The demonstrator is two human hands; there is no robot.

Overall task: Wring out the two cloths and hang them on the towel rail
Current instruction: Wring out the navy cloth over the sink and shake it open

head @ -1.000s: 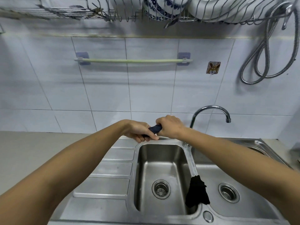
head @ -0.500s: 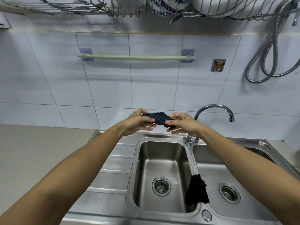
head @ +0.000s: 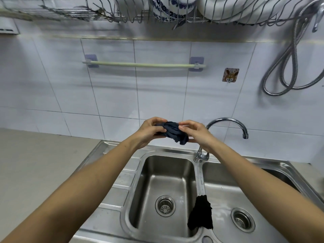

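Above the left basin: both hands hold one bunched dark blue cloth [head: 173, 132] in the air, well clear of the steel, below the towel rail [head: 143, 65].
Left hand [head: 149, 131]: fingers curled round the cloth's left end, thumb on top; firm hold.
Right hand [head: 194, 133]: thumb and fingers pinch the right end; a loose tail hangs out at 6 o'clock of the bundle.
Black cloth [head: 200, 215]: draped over the divider between the two basins of the sink [head: 112, 200], at 5 o'clock from the hands, untouched.
Rail: bare, at 12 o'clock of the hands, on two stick-on mounts.
Step, as judged: blue cloth looks twisted and about wrung; opening and hanging comes next.
Risk 1: cloth stays crumpled when lifted. Cause: no shake-out. Effect: a lump balanced on a thin rail, likely to slide off into the basin.
Risk 2: uneven drape. Cause: more cloth on one side of the rail; weight drags it down.
Risk 3: pinch slips. Cause: wet fabric, light grip at the right end.
Risk 4: mounts peel. Cause: downward tug on adhesive pads.
Risk 5: faucet [head: 228, 123] just at 3 o'clock of the right hand; an elbow or wrist could knock it.
Risk 6: black cloth forgotten or nudged into a basin.
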